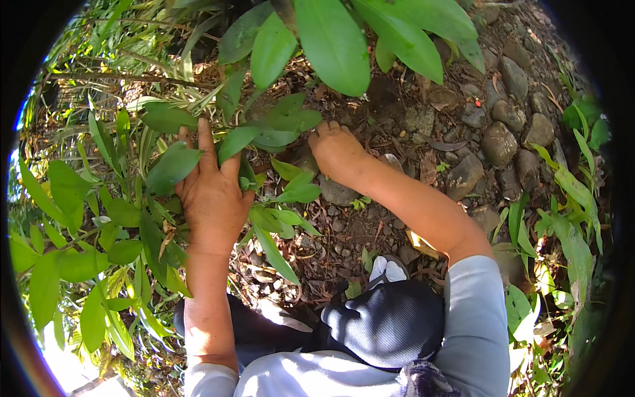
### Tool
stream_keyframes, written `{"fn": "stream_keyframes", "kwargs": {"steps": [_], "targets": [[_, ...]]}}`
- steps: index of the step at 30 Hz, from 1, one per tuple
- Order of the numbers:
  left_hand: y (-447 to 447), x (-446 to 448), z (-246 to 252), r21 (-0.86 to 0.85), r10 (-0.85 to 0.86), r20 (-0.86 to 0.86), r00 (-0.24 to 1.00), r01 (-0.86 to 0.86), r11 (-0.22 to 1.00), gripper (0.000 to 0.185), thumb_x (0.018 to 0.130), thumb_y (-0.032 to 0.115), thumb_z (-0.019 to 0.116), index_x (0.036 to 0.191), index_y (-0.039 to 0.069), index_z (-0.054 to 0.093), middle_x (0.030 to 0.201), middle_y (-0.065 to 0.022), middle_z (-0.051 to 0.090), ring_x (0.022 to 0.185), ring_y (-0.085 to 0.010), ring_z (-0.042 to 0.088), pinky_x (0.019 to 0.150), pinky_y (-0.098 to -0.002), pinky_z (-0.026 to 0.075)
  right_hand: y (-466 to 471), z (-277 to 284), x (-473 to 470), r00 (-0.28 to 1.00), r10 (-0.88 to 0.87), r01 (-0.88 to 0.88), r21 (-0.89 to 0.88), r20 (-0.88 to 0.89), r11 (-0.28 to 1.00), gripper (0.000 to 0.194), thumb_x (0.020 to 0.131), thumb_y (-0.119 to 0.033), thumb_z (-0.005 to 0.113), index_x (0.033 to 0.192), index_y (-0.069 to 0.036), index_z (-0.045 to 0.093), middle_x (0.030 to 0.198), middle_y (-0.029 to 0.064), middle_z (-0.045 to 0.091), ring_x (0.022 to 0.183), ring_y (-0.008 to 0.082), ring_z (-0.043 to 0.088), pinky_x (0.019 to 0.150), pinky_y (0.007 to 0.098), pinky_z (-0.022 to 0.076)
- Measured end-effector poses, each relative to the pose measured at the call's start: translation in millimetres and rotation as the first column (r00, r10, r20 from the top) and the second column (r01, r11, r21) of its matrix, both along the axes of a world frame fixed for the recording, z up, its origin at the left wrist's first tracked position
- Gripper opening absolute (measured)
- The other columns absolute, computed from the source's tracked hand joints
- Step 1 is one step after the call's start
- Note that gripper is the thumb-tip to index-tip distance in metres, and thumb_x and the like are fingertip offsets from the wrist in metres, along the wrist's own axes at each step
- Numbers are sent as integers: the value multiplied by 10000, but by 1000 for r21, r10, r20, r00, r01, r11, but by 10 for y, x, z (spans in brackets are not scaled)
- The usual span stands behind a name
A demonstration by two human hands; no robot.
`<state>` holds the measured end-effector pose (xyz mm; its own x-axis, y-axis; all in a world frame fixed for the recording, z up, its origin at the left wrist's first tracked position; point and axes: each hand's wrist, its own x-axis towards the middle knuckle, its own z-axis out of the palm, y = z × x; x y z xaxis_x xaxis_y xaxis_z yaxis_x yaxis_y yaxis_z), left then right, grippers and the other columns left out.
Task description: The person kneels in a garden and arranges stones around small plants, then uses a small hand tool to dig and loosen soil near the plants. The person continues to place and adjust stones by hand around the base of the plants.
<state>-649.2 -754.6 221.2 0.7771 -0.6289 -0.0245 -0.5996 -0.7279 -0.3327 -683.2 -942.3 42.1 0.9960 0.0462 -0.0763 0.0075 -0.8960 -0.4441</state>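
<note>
My left hand (213,198) is spread with its fingers apart among the broad green leaves (171,168) of a shrub. One leaf lies across its index and middle fingers, and others sit beside the thumb. To the right, my right hand (340,151) is low over the dark soil (347,119), with its fingers curled and pointing down. Its fingertips are partly hidden, so I cannot tell whether anything is between them. A leafy stem end (287,119) reaches right up to those fingers from the left. A grey stone (338,191) lies just below my right wrist.
Large glossy leaves (332,44) overhang the top of the view. Rounded stones (498,144) are clustered on the right, with strappy green plants (570,198) beyond. Dry leaf litter and pebbles (342,238) cover the ground before my knee (392,317) and a sandalled foot (387,270).
</note>
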Motion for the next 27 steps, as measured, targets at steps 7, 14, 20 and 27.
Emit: {"fn": "stream_keyframes", "kwargs": {"steps": [7, 14, 20, 27], "targets": [[34, -2, -12, -65, -9, -24, 1000, 8, 998, 953, 578, 218, 915, 1433, 270, 496, 1646, -168, 147, 1481, -464, 211, 1059, -614, 342, 31, -7, 1143, 953, -267, 231, 222, 146, 947, 314, 829, -78, 570, 1127, -8, 640, 1203, 226, 616, 1040, 385, 632, 988, 465, 464], [60, 32, -6, -102, -21, -52, 998, 16, 995, 1021, 553, 198, 928, 1461, 284, 468, 1647, -174, 134, 1482, -476, 201, 1051, -614, 351, -141, -99, 1615, 949, -251, 244, 61, 190, 968, 319, 833, -72, 578, 1141, -9, 637, 1188, 212, 620, 1061, 382, 617, 975, 455, 472], [82, 74, -8, -147, -46, -76, 996, 34, 989, 1028, 547, 184, 930, 1461, 283, 469, 1649, -169, 131, 1477, -477, 219, 1042, -611, 365, -162, -350, 1433, 947, -96, 137, -114, 306, 984, 324, 837, -67, 585, 1152, -10, 634, 1175, 199, 623, 1079, 379, 604, 964, 446, 480], [117, 99, -21, -125, -53, -65, 996, 45, 991, 971, 580, 193, 910, 1449, 283, 486, 1650, -145, 149, 1480, -454, 217, 1044, -632, 345, -94, -587, 553, 852, 232, -37, -388, 470, 921, 330, 841, -60, 594, 1166, -11, 630, 1160, 185, 626, 1100, 376, 588, 951, 436, 488]]}}
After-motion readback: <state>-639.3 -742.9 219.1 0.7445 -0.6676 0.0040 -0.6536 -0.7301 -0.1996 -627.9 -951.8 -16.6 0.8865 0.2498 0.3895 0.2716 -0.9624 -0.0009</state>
